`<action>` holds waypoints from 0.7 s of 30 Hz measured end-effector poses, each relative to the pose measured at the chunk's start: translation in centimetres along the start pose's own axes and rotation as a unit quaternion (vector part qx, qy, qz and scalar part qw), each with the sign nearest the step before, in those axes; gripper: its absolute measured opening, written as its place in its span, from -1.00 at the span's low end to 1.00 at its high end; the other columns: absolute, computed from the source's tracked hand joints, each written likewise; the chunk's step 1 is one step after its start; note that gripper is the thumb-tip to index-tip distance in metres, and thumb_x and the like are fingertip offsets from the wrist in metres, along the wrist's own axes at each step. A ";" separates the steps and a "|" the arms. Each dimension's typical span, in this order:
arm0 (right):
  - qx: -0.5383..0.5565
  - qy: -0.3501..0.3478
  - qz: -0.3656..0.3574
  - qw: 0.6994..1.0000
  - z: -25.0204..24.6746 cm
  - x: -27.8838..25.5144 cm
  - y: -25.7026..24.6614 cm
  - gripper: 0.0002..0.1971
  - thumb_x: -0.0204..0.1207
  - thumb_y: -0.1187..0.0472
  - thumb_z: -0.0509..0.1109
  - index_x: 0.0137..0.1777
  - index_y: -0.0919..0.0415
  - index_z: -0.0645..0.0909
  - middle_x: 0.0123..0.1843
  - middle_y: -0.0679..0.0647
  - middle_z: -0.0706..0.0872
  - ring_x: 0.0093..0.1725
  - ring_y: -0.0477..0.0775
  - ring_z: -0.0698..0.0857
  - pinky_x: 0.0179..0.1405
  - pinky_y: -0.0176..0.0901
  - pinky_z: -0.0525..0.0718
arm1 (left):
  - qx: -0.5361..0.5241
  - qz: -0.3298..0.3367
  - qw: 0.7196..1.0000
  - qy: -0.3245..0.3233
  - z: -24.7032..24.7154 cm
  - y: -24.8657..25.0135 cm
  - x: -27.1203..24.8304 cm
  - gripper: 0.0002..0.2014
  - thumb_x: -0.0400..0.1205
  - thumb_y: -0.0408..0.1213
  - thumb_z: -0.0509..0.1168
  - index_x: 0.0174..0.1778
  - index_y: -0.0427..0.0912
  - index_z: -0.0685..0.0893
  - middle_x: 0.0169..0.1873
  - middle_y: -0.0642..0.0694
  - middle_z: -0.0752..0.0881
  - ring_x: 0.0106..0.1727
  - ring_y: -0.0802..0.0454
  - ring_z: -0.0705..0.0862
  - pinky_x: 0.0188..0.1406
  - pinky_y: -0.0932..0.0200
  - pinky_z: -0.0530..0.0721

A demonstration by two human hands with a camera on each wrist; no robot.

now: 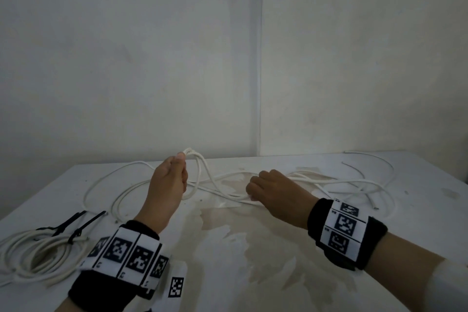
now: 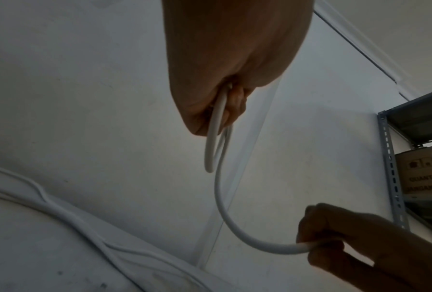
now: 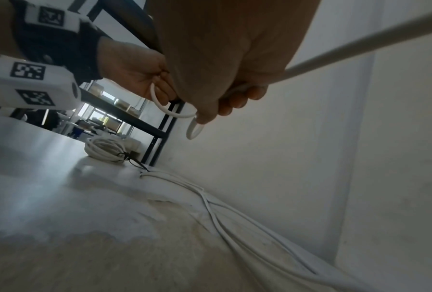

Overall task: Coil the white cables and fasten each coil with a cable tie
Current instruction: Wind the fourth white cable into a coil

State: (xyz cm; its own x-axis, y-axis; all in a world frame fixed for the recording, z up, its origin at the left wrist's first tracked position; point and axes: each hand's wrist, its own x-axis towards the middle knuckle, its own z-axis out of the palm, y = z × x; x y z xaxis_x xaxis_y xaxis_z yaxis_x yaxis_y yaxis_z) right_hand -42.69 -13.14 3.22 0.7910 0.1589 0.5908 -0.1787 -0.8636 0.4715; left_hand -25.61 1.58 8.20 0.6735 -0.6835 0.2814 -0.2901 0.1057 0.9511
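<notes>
Meanwhile, one tied coil (image 1: 40,256) rests on my worktop (image 1: 253,261); my left hand (image 1: 168,182) pinches fresh loops of loose white cable (image 1: 316,180), right hand (image 1: 276,192) clamped on its run; spare cable ties (image 1: 73,219) wait.

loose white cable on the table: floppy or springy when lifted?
Probably springy: the loose white cable arcs smoothly between left hand and right hand, without kinks. Likely light: pinched loops hang unsagged. On the table it may unwind if released.
</notes>
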 end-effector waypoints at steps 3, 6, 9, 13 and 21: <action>0.023 0.038 -0.020 0.999 -0.5 1.0 -0.5 -0.92 0.49 0.31 0.11 -0.19 0.14 0.31 -0.39 0.02 0.59 -0.32 -0.01 0.34 -0.31 -0.18 0.21 | 0.020 0.002 1.000 -0.008 0.7 0.1 -0.2 -0.64 0.73 -0.21 0.03 -0.42 -0.16 0.31 -0.55 -0.03 0.30 -0.54 0.09 0.25 -0.47 0.15 0.22; 0.046 0.060 -0.044 0.996 -0.8 2.0 -1.7 -0.91 0.51 0.31 0.19 -0.19 0.16 0.36 -0.39 0.05 0.58 -0.39 0.04 0.46 -0.32 -0.19 0.25 | 0.030 -0.013 0.999 -0.030 1.8 0.0 -0.3 -0.64 0.73 -0.20 0.03 -0.42 -0.15 0.32 -0.52 -0.06 0.30 -0.49 0.05 0.24 -0.45 0.13 0.21; 0.079 0.081 -0.046 0.992 -1.5 3.3 -2.5 -0.86 0.53 0.28 0.25 -0.27 0.22 0.53 -0.41 0.08 0.56 -0.41 0.06 0.44 -0.35 -0.18 0.26 | 0.058 -0.015 0.996 -0.063 3.2 -0.1 -0.8 -0.64 0.72 -0.23 0.03 -0.43 -0.17 0.33 -0.52 -0.06 0.33 -0.48 0.05 0.27 -0.46 0.18 0.26; 0.136 0.119 -0.025 0.983 -2.2 4.3 -3.0 -0.79 0.56 0.27 0.22 -0.27 0.30 0.57 -0.39 0.15 0.61 -0.34 0.04 0.38 -0.34 -0.17 0.33 | 0.055 -0.004 0.992 -0.115 4.2 -0.1 -1.5 -0.66 0.73 -0.28 0.02 -0.39 -0.21 0.39 -0.48 -0.08 0.41 -0.43 0.06 0.43 -0.43 0.30 0.44; 0.327 0.069 0.164 0.928 -4.0 4.4 -1.0 -0.77 0.40 0.14 0.35 -0.28 0.33 0.50 -0.30 0.18 0.56 -0.40 -0.05 0.34 -0.37 -0.20 0.39 | -0.011 -0.089 0.972 -0.217 4.9 1.1 -2.9 -0.66 0.70 -0.30 0.00 -0.45 -0.15 0.31 -0.62 0.00 0.31 -0.66 0.15 0.22 -0.60 0.27 0.21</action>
State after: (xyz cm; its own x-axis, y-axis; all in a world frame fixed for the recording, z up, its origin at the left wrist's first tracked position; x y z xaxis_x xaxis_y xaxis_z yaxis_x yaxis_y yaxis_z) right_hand -41.36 -9.65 7.91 0.6656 -0.1438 0.7323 0.0326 -0.9747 -0.2211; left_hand -31.20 0.07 7.79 0.3606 -0.9320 0.0360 -0.1762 -0.0301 0.9839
